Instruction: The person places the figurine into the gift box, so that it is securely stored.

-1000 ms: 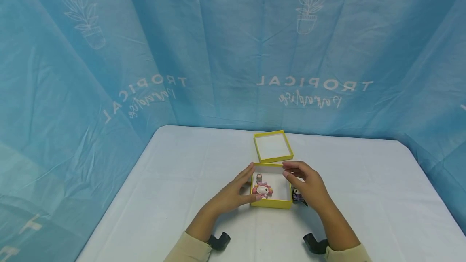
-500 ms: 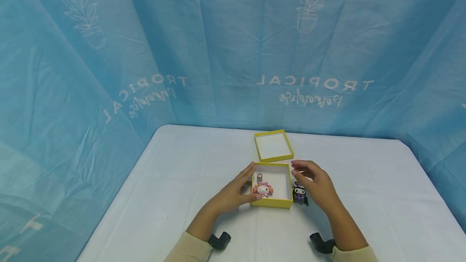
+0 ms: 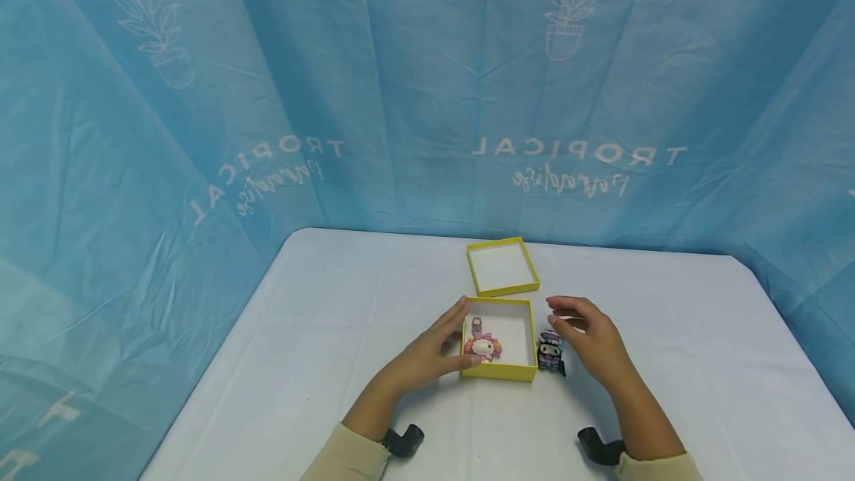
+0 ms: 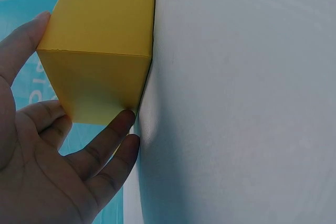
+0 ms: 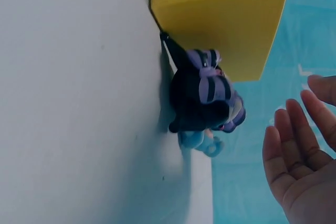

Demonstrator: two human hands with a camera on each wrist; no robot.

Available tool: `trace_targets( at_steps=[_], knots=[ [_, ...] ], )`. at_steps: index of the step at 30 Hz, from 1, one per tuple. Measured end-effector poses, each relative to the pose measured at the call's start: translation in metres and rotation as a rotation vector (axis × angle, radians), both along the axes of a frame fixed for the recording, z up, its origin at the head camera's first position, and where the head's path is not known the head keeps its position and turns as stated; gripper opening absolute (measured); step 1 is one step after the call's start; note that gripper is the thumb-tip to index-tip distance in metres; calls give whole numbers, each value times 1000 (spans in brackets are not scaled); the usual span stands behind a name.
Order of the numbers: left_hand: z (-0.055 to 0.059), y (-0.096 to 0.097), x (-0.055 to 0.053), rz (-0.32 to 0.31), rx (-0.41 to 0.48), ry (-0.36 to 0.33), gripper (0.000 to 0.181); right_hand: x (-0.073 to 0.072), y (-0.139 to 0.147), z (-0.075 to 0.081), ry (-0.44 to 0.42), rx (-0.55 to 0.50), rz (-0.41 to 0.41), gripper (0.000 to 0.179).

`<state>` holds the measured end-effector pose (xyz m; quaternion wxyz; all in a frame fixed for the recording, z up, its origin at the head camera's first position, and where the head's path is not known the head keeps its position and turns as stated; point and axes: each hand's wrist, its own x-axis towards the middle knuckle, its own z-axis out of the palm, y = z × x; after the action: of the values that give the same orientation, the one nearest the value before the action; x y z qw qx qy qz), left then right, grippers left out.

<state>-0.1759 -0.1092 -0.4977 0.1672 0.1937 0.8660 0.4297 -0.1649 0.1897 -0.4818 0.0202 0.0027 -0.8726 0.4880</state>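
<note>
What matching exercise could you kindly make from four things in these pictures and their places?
Things:
1. pink figurine
2. black-and-purple figurine
3. yellow lid
4. left hand

Places:
A. beyond the yellow box, inner side up
B. at the box's left side
C. inside the box
D. just right of the box

Pairs: 1-C, 2-D, 3-A, 4-B

Counter [image 3: 347, 295], one: white cloth cover [image 3: 681, 332], rounded far corners, faint creases. Curtain [image 3: 414, 58], blue, creased: hung beyond the far edge and along the left and right edges. Printed on it in white: potted plants [image 3: 564, 41]; mirror-reversed lettering [image 3: 576, 148], "TROPICAL Paradise". Light: soft; paler patch [image 3: 27, 332] beyond the left edge.
</note>
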Motion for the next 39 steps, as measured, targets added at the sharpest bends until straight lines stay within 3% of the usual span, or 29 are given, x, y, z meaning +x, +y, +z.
trace_targets(
  at_steps=[22, 39],
  knots=[
    [3, 0, 1, -4, -9, 3, 94, 1, 16, -13, -186, 47, 25, 43],
    [1, -1, 2, 2, -1, -7, 94, 9, 20, -22, -279, 108, 108, 68]
  ],
)
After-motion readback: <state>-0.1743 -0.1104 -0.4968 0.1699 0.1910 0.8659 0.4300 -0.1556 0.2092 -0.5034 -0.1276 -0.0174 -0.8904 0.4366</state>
